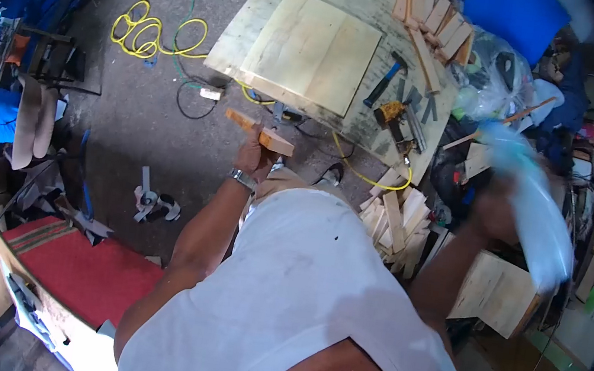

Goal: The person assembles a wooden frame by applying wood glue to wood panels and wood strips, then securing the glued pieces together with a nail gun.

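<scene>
My left hand (249,160) is closed around a short wood block (277,142), held in front of my waist, short of the plywood table's near edge. On the right, my right hand (497,213) is raised and smeared by motion. It grips a long, pale, see-through plastic thing (543,225) with a bluish-green upper end; blur hides its exact kind. Ahead of me, a flat square wood panel (313,51) lies on the plywood table (394,134). To its right are a hammer (386,79) and a yellow-and-black air nailer (394,117).
Wood strips (439,20) are piled at the table's far right, with metal strips (418,119) near the nailer. More wood offcuts (399,218) lie below the table's right side. A coiled yellow hose (137,33) crosses the floor. A red mat (87,270) lies at lower left.
</scene>
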A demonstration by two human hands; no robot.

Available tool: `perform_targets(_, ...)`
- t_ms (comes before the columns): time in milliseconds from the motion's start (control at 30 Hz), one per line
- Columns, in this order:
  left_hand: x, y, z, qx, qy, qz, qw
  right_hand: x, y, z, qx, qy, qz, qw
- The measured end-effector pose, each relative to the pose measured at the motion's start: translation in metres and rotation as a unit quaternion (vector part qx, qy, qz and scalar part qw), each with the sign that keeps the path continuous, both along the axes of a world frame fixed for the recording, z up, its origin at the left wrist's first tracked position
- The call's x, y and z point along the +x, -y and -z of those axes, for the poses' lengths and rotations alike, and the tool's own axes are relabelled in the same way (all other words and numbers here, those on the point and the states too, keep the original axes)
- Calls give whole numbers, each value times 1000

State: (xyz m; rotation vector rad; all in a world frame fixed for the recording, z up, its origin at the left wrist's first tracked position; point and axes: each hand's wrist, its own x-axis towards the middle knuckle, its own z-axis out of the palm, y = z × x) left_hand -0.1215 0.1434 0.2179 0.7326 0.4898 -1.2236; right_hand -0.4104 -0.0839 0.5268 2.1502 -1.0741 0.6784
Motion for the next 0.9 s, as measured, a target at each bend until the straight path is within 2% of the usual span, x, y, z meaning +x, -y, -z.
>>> perform_targets(33,0,10,1,-4,-8,9,1000,12,-7,41,224,115,-37,967)
perform_targets(67,-1,13,0,-1,-17,17,1000,23,-14,83,433,319,-65,841)
perform_targets(100,-3,14,-1,5,-27,20,999,34,-22,124,524,472,-21,709)
perform_targets(133,-7,24,-4,-18,-11,13,1000,29,-15,160,449,538,-43,712)
perform_targets(200,-12,28,-12,-44,28,17,999,29,-7,120,489,493,-95,713)
perform_targets(233,-11,29,-30,-74,36,50,995,26,-7,91,454,483,-149,734)
perform_targets(267,-11,30,-30,-68,35,56,995,32,-2,70,427,504,-196,725)
perform_targets(300,-9,33,-28,-67,34,65,995,38,4,49,401,521,-244,713)
perform_targets(367,-11,38,-25,-50,48,82,994,44,0,26,378,602,-307,632)
perform_targets(467,-11,37,-30,17,66,82,994,8,-4,96,392,698,-174,573)
perform_targets(533,-4,26,-12,19,101,149,984,-17,-14,134,484,718,-94,491)
perform_targets(600,4,12,10,29,130,182,974,-34,-9,154,434,739,-43,513)
perform_targets(667,8,0,21,41,148,231,961,-34,-5,121,441,762,-66,470)
perform_targets(700,9,2,11,42,135,244,959,-49,6,124,424,765,-95,476)
perform_targets(800,9,12,-31,34,112,284,952,-57,14,116,402,779,-58,477)
perform_targets(900,3,30,-44,14,142,295,945,-61,0,138,415,829,4,375)
